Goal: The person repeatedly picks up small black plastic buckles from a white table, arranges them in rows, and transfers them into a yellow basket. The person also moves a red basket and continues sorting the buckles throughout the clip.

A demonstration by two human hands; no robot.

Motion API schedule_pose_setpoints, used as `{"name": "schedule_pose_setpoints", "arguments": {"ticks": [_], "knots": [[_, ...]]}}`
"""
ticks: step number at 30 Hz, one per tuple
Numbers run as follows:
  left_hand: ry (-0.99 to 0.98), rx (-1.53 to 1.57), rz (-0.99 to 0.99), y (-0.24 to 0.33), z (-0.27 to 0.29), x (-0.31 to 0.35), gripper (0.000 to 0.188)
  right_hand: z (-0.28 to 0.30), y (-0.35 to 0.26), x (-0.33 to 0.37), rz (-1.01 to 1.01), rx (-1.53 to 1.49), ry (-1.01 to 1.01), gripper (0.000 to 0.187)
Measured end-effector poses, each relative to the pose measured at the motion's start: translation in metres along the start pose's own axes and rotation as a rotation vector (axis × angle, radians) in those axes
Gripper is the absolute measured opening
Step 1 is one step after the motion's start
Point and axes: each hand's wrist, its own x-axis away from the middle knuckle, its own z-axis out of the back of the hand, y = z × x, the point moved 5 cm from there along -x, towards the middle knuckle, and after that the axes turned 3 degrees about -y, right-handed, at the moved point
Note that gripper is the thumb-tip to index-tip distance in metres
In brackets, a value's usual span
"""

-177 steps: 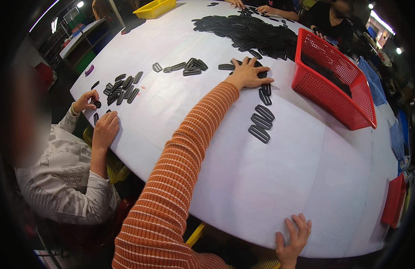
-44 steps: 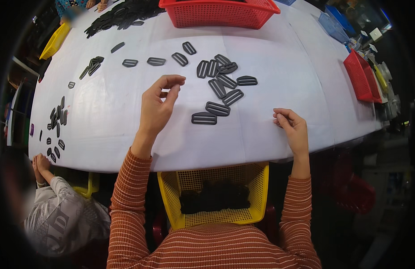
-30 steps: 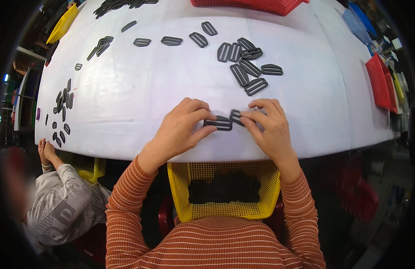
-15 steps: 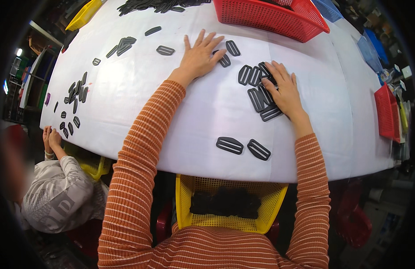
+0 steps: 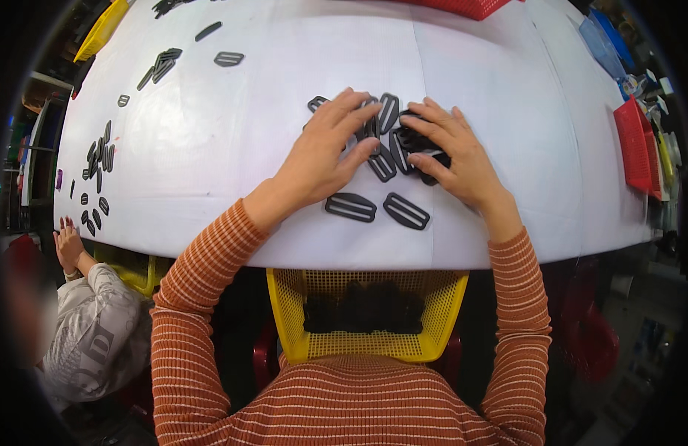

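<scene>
1. Left hand (image 5: 314, 156): fingers bent and slightly spread, the thumb well parted from the forefinger. The fingertips reach over the left side of a group of black buckles (image 5: 383, 165), some of which show in the gap between thumb and forefinger.

2. Right hand (image 5: 470, 163): fingers curved downward over several dark, blurred buckles, the thumb apart from the forefinger. The hand covers part of these pieces; whether they are gripped or merely touched cannot be told.

3. Position of the buckles: the main group lies on the white table (image 5: 232, 156) between the two hands, its pieces overlapping at differing angles. A left loose buckle (image 5: 351, 207) and a right loose buckle (image 5: 406, 211) lie flat and apart from each other, nearer the table edge than the fingers.

4. Surroundings: a yellow basket (image 5: 445, 320) with dark contents sits below the table edge, in front of the person. Further buckles lie scattered at the far left, near a co-worker's hand (image 5: 67, 249).

5. Writing: large printed lettering appears on the co-worker's grey top (image 5: 99, 342). Any marking on the buckles is too small to make out.
</scene>
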Motion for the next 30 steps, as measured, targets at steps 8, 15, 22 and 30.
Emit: {"name": "schedule_pose_setpoints", "arguments": {"ticks": [8, 15, 22, 30], "knots": [[0.075, 0.066, 0.165, 0.029, 0.043, 0.075, 0.031, 0.012, -0.055, 0.074, -0.176, -0.051, 0.225, 0.031], [0.104, 0.047, 0.192, 0.031, 0.034, 0.088, 0.034, -0.003, -0.076, 0.077, -0.181, -0.017, 0.262, 0.021], [0.068, -0.083, 0.097, 0.039, 0.031, 0.083, 0.032, -0.018, -0.087, 0.024, -0.121, 0.012, 0.315, 0.016], [0.143, -0.097, 0.141, 0.020, 0.056, 0.091, 0.023, -0.030, -0.097, -0.007, 0.006, 0.016, 0.212, 0.013]]}}
